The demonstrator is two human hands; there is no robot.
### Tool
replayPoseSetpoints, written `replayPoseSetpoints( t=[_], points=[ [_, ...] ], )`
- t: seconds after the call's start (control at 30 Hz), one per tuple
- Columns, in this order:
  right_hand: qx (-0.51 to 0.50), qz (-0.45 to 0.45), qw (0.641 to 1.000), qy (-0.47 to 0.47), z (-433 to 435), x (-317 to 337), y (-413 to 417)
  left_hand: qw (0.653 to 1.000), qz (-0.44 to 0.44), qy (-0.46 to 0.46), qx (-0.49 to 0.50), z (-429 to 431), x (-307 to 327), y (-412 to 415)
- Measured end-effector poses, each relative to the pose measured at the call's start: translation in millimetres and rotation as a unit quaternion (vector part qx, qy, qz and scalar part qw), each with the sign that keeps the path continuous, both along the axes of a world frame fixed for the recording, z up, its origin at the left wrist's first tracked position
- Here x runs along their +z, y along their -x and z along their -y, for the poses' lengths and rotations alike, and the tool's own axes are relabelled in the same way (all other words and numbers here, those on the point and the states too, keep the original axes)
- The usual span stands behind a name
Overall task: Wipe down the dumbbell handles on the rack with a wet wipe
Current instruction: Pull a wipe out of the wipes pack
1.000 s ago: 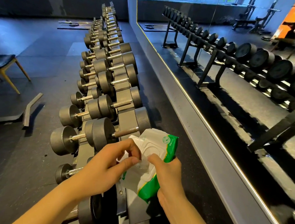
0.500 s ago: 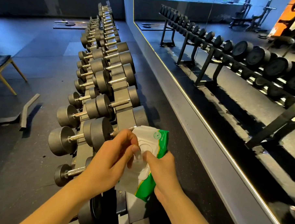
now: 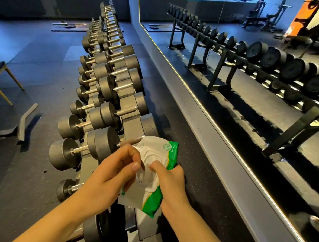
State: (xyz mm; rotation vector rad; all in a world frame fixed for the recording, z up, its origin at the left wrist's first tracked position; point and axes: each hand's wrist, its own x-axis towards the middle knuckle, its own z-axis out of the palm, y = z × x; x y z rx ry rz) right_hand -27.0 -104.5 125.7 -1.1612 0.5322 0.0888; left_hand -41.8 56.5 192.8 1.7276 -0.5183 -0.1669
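My right hand (image 3: pixel 172 187) grips a green-and-white wet wipe pack (image 3: pixel 152 201) just above the dumbbell rack (image 3: pixel 130 124); my left hand (image 3: pixel 107 177) pinches the pack's white flap.

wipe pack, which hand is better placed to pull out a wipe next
Left. The left hand already pinches at the white flap of the wipe pack, while the right hand grips the pack's lower edge and is busy steadying it.

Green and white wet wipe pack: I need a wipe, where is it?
Head view, low centre: the green and white wipe pack, held between left hand and right hand, over the dumbbell rack's near end.
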Motion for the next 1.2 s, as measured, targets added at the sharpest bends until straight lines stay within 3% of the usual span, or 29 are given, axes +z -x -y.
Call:
replayPoseSetpoints(
  t=[0.07,0.27,0.43,0.53,0.63,0.73,0.83,1.03,1.2],
  points=[
    [0.003,0.002,1.000,-0.029,1.9,2.5,0.4,1.000,-0.011,0.014,0.012,-0.7,1.7,-2.6],
    [0.018,-0.015,0.989,-0.143,16.8,-0.6,3.0,0.996,0.010,-0.082,0.037,-9.8,7.0,-2.3],
    [0.034,-0.007,0.993,-0.114,14.7,-1.0,8.9,0.988,-0.081,-0.051,0.118,-4.5,11.3,-14.0],
    [0.030,-0.008,0.997,-0.070,12.7,-1.5,9.5,0.980,-0.158,-0.074,0.094,-5.1,15.8,-20.7],
    [0.022,0.008,0.999,-0.045,12.7,-1.9,9.9,0.972,-0.135,-0.185,0.053,-4.7,15.2,-22.3],
    [0.011,0.031,0.999,-0.033,12.7,-0.2,10.9,0.928,-0.079,-0.361,0.038,-3.1,14.5,-22.8],
    [0.004,0.049,0.999,-0.019,11.6,1.2,11.9,0.897,-0.077,-0.434,0.023,-4.4,16.0,-28.5],
    [-0.009,0.077,0.997,0.009,9.4,1.2,12.3,0.934,-0.166,-0.313,0.050,1.0,14.1,-41.4],
    [-0.005,0.095,0.995,0.025,11.7,1.3,13.8,0.928,-0.190,-0.321,-0.016,1.1,11.7,-41.1]
  ],
)
